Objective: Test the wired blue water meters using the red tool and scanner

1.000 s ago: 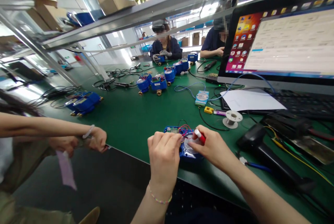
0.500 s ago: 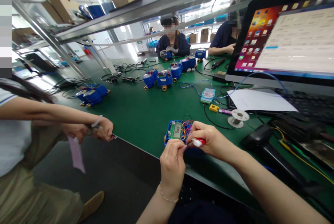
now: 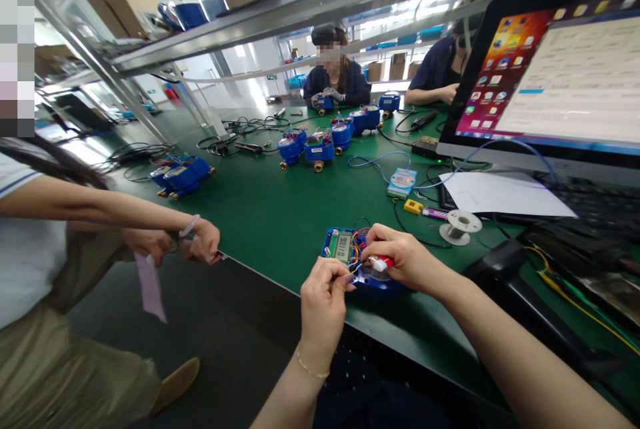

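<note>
In front of me at the table edge lies an opened blue water meter point(image 3: 383, 288) with a small lit display point(image 3: 343, 246) and a bundle of coloured wires point(image 3: 360, 240). Beside its near edge, my left hand point(image 3: 323, 302) is closed in a pinch on a thin wire. My right hand point(image 3: 407, 256) is wrapped around a red-and-white tool point(image 3: 384, 261) over the meter's clear round cover. Its fingers partly hide the tool, so the exact kind cannot be made out.
Several blue meters point(image 3: 319, 147) stand further back. To the right are a solder spool point(image 3: 460, 226), a black barcode scanner point(image 3: 520, 296), a paper sheet point(image 3: 505, 192) and a monitor point(image 3: 565, 76). A co-worker's arm point(image 3: 125, 206) reaches in at left; two people sit opposite.
The display's characters have changed. My left hand has shifted slightly left and down, and my right hand has moved the red-and-white tool a little away from it, uncovering more of the meter.
</note>
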{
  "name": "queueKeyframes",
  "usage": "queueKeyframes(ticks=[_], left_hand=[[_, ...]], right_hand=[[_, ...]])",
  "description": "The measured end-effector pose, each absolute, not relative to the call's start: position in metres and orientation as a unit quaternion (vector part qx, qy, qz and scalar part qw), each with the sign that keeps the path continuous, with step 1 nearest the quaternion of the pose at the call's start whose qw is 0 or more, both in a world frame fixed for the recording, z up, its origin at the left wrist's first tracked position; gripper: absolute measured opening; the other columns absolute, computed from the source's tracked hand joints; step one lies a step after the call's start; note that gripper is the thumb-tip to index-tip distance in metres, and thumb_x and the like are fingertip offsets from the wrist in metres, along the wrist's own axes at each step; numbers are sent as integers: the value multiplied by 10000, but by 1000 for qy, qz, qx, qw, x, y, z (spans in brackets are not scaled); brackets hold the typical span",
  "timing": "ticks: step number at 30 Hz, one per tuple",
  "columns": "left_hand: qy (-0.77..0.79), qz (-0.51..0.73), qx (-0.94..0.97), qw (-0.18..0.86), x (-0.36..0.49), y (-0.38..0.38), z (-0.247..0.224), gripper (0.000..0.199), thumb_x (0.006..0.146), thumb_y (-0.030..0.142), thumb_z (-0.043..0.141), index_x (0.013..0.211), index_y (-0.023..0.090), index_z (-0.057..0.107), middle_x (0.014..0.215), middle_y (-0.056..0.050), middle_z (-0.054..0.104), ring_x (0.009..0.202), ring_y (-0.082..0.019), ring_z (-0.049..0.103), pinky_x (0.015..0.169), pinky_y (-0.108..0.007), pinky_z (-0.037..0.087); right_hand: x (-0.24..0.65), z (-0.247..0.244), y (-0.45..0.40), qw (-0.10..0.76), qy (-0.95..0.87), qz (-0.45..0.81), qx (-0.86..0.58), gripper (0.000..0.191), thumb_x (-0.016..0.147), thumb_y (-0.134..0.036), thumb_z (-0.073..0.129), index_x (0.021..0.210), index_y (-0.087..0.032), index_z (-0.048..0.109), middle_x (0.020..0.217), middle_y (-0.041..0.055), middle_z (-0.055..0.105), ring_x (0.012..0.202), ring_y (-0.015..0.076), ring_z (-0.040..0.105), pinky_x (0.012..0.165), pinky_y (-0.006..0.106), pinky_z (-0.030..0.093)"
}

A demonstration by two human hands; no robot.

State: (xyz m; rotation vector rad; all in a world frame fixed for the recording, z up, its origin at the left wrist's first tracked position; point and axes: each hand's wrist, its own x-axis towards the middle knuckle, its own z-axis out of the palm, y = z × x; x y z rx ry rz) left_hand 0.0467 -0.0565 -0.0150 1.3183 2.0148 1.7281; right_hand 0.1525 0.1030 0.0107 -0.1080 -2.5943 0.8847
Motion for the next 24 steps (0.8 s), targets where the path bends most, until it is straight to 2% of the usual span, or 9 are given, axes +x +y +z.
queueKeyframes(ticks=[3,8,16,21,24], left_hand=[[667,599,429,113,48,-56,-15,162,886,214,530,730,180,554,772,3,603,649,-105,580,608,-203,497],[664,615,402,140,49,-55,-15,139,884,255,552,772,179,584,717,21,604,555,-84,586,532,-173,481],[671,571,468,70,47,-55,-12,156,886,189,550,734,180,585,715,10,572,641,-100,557,588,-190,469],[667,548,505,1,48,-55,-12,92,848,112,578,795,173,623,880,-22,511,701,-89,576,558,-163,514],[678,506,529,-64,49,-56,-11,114,848,77,560,837,167,629,949,-29,489,684,-71,589,627,-184,549]], right_hand=[[155,14,100,160,-900,405,-28,160,854,-211,506,817,-175,657,868,36,619,794,124,572,726,227,418],[155,19,101,90,-882,459,-51,177,855,-242,474,818,-163,629,747,3,622,669,105,517,633,213,384],[150,24,107,97,-873,479,-6,144,839,-227,530,772,-174,646,794,7,630,743,117,562,716,229,420],[147,25,107,95,-873,478,-30,115,810,-252,583,768,-181,663,800,6,652,769,126,579,744,245,420],[152,28,105,134,-853,499,-72,79,752,-260,637,765,-185,657,796,6,633,765,132,566,740,257,420]])
